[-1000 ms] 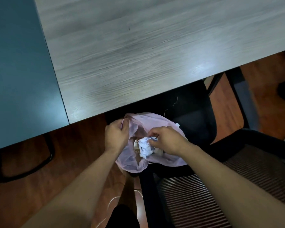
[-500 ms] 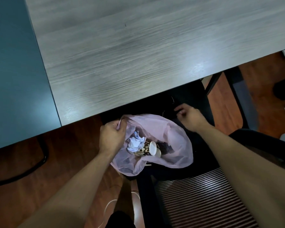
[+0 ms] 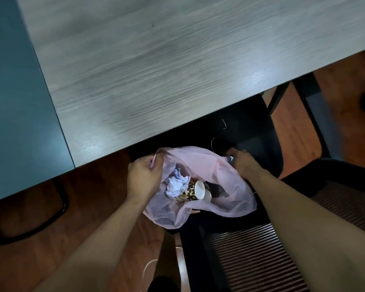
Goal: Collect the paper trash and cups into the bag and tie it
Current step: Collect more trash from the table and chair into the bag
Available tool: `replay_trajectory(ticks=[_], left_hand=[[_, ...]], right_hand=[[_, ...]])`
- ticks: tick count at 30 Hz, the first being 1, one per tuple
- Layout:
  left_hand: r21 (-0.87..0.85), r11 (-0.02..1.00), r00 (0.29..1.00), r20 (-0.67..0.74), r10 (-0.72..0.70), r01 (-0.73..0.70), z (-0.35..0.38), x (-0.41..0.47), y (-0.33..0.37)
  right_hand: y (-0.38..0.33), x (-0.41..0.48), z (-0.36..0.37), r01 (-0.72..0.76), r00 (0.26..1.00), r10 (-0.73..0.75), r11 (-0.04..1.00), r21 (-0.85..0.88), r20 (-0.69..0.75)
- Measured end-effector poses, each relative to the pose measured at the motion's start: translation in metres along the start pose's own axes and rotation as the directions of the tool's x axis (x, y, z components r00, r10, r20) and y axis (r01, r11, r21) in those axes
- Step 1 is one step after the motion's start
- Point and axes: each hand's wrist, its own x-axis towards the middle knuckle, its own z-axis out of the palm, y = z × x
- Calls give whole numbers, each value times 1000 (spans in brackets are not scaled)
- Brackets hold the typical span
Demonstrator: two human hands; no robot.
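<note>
Item: thin pink plastic bag (image 3: 223, 186), hanging open below the near edge of a grey wood-grain table (image 3: 177, 70), over a reddish wood floor (image 3: 89, 186) and beside a black chair (image 3: 261, 249) with a ribbed seat. Contents showing through the mouth: a crumpled white paper wad (image 3: 176, 183) lying just left of a paper cup (image 3: 195, 190) with a brown spotted print, the cup lying on its side with its white opening facing right; a second pale cup rim is peeking out just behind it. Left hand (image 3: 142, 178) is closing in a fist around the bag's left rim and handle loop, holding that side up. Right hand (image 3: 243, 163) is resting at the bag's far right edge, fingers curled downward over something small and pale there; whether it is gripping the plastic or that item cannot be told. The bag is not yet tied.
</note>
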Motion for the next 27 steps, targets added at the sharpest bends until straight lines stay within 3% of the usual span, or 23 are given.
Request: replay_trajectory(ticks=[7, 9, 12, 19, 22, 27], left_hand=[[6, 1000, 977, 211, -5, 4, -14, -1, 1], [-3, 1000, 970, 244, -8, 9, -25, -10, 10], [-41, 998, 956, 291, -25, 39, -44, -26, 30], [-135, 990, 926, 377, 18, 35, -83, -72, 98], [-139, 990, 902, 425, 84, -26, -104, -86, 133], [-219, 975, 861, 485, 151, -47, -159, -102, 191]], right_hand=[[15, -73, -60, -55, 959, 137, 950, 307, -250], [16, -108, -73, -24, 951, 162, 889, 457, -264], [2, -165, -87, 79, 971, 68, 813, 577, -229], [-65, -268, -81, 175, 984, -148, 868, 464, -94], [-84, -291, -72, 205, 977, -172, 910, 360, -123], [-107, -333, -77, 231, 969, -163, 863, 448, -186]])
